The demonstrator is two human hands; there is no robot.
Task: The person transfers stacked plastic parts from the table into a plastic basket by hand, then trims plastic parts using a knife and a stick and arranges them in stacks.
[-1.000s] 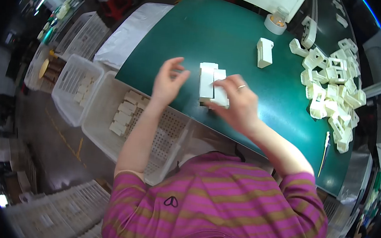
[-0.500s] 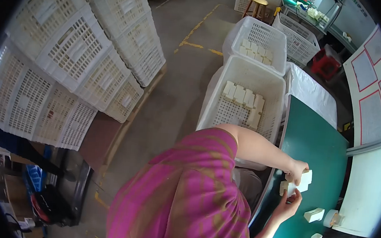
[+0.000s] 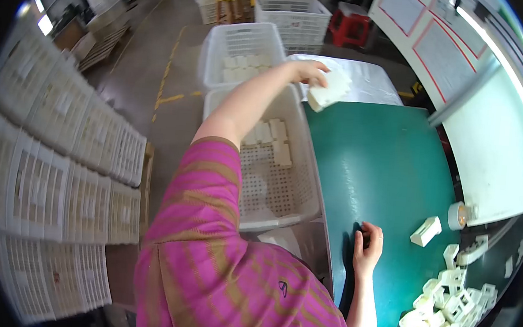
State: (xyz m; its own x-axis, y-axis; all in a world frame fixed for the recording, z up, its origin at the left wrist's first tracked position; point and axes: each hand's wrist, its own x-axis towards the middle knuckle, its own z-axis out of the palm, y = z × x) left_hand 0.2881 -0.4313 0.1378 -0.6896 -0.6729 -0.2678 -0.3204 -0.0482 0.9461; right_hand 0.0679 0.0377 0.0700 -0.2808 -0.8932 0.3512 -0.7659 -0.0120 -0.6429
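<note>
My left hand [image 3: 310, 73] is stretched out above the far left corner of the green table, closed on a white plastic part [image 3: 328, 90]. The part is blocky and partly blurred. Below it, several similar white plastic parts [image 3: 265, 133] lie in rows in the near white crate [image 3: 309, 186]. My right hand [image 3: 368, 249] hovers over or rests on the table's near left side, its fingers loosely curled and apart with nothing in them. To its right, a single white part [image 3: 426, 231] lies on the green tabletop [image 3: 384, 161].
A pile of white parts [image 3: 447, 307] covers the table's near right corner. Beside a white panel stands a small round container [image 3: 457, 216]. Another crate [image 3: 245, 39] with parts sits beyond the near one. Stacked crates [image 3: 46, 171] fill the left side; a red stool [image 3: 349, 28] stands at the back.
Both hands were together at a white part over the table. My left hand has carried one part forward and left towards the crates; my right hand has separated and holds nothing. The view has turned.
</note>
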